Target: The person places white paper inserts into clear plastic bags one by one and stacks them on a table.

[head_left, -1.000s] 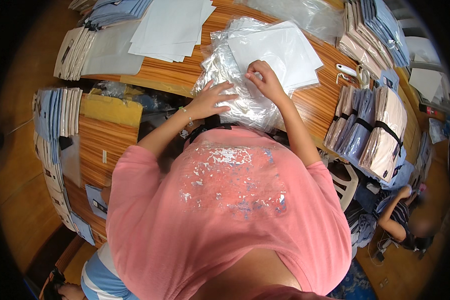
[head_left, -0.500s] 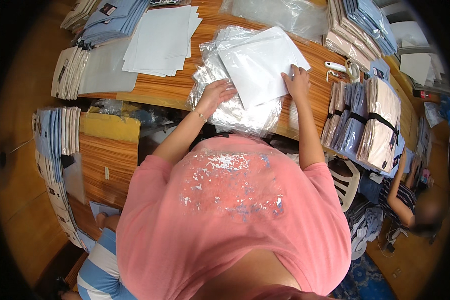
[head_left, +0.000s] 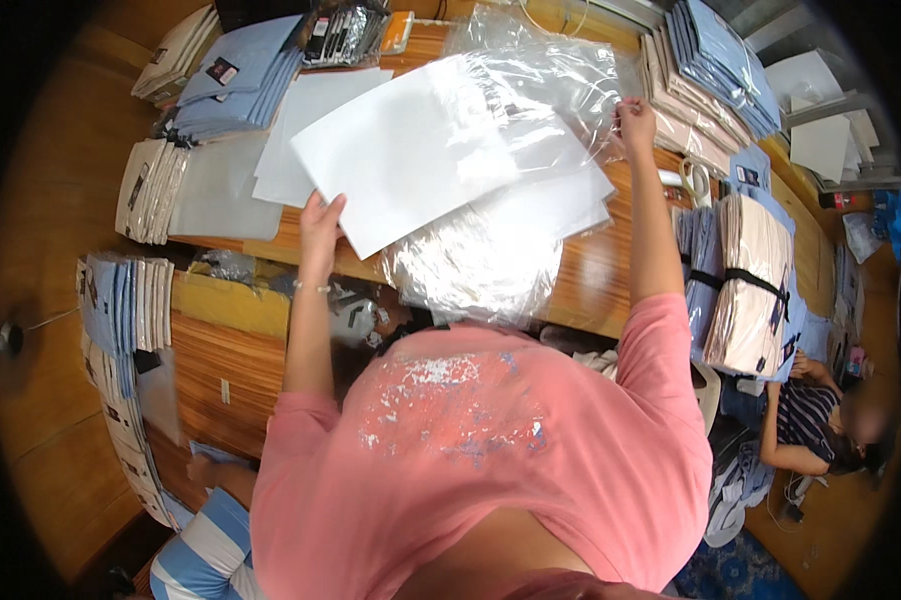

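My left hand [head_left: 321, 228] grips the near-left corner of a large white sheet [head_left: 381, 155], thumb on top. Over the sheet's right end lies a clear plastic bag [head_left: 556, 85]; the sheet seems to be partly inside it. With fingers pinched together, my right hand [head_left: 636, 125] holds the bag's right edge. Beneath them, a pile of crinkled clear plastic bags [head_left: 476, 265] rests at the table's near edge. Corners of more white sheets [head_left: 586, 185] stick out under the bag on the right.
Folded blue shirts [head_left: 241, 75] and beige packs [head_left: 153, 190] stand at the left. Strapped shirt bundles [head_left: 749, 280] and scissors [head_left: 697, 180] lie on the right of the wooden table [head_left: 591, 280]. Another person [head_left: 806, 420] sits at far right; someone's striped-clothed leg [head_left: 206, 545] shows lower left.
My hands have moved apart, the left one leftward and the right one up and right. A white sheet and a clear bag are now stretched between them above the pile.
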Demonstrator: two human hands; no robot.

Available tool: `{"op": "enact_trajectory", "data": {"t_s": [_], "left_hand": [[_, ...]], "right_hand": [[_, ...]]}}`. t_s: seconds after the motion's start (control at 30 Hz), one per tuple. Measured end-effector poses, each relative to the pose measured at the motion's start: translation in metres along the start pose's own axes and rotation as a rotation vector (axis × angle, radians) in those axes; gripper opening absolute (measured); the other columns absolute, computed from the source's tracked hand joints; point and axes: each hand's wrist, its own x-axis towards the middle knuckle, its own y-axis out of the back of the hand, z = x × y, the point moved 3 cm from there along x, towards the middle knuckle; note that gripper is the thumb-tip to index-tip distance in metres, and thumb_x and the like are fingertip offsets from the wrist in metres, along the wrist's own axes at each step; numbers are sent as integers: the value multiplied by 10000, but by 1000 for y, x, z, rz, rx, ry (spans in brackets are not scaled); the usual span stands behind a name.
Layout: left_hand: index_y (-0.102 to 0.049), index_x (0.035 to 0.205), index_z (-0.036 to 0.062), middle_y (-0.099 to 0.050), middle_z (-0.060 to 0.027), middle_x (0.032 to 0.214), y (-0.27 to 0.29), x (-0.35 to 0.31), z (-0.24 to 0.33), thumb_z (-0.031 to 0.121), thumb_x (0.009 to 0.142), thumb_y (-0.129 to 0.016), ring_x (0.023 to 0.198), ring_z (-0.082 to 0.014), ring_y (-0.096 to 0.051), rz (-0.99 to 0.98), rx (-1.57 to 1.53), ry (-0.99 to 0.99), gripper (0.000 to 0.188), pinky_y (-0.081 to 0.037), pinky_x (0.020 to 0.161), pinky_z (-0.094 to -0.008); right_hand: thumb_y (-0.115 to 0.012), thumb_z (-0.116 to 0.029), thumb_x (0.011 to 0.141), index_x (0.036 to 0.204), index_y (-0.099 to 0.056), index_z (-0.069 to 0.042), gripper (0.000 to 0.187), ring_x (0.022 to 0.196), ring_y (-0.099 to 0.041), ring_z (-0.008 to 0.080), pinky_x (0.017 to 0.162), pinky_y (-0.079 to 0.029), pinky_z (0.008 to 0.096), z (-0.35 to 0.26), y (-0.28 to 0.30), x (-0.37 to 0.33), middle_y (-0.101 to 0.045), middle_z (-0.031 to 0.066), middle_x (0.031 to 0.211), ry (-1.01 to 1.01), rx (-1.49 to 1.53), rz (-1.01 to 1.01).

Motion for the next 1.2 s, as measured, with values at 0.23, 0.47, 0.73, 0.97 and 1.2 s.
{"op": "enact_trajectory", "data": {"t_s": [0.23, 0.47, 0.73, 0.97, 1.2], "left_hand": [[-486, 1230, 63, -616, -47, 1079, 54, 37, -38, 170, 947, -560, 932, -141, -623, 243, -183, 89, 312, -544, 728, -290], [-414, 1287, 54, -507, -108, 1265, 43, 53, -71, 164, 948, -559, 1137, -240, -526, 414, -438, 91, 385, -470, 917, -373], [-113, 1459, 40, -247, -191, 1461, 28, 30, -51, 68, 924, -556, 1311, -277, -330, 467, -154, -26, 695, -256, 1098, -430], [-99, 1469, 31, -174, -156, 1513, 2, 6, -33, 63, 916, -549, 1368, -277, -232, 410, 392, -312, 713, -160, 1112, -437], [-488, 1250, -12, -469, -177, 1303, -66, -3, -22, 17, 855, -569, 1217, -314, -441, -92, 642, -500, 405, -346, 1015, -399]], "right_hand": [[-490, -130, 856, 1047, -623, -101, 235, 946, -607, 305, 768, -464, 500, -25, -28, 92, -624, 161, 1037, 233, -1171, 169], [-450, -511, 909, 1334, -502, -259, 497, 1372, -223, 421, 1007, -198, 696, -31, -159, 19, -337, 176, 1457, 403, -1032, -338], [-480, -609, 843, 1411, -403, -241, 681, 1377, -211, 430, 1021, -170, 685, 26, -143, 124, -305, 197, 1479, -119, -1304, -187], [-552, -648, 770, 1444, -320, -265, 809, 1311, -352, 403, 982, -296, 648, 36, -144, 162, -400, 174, 1422, -152, -1023, -217], [-631, -403, 837, 1293, -516, -214, 506, 1033, -552, 394, 842, -462, 507, -20, -136, 87, -567, 143, 1192, 530, -1144, 113]]}}
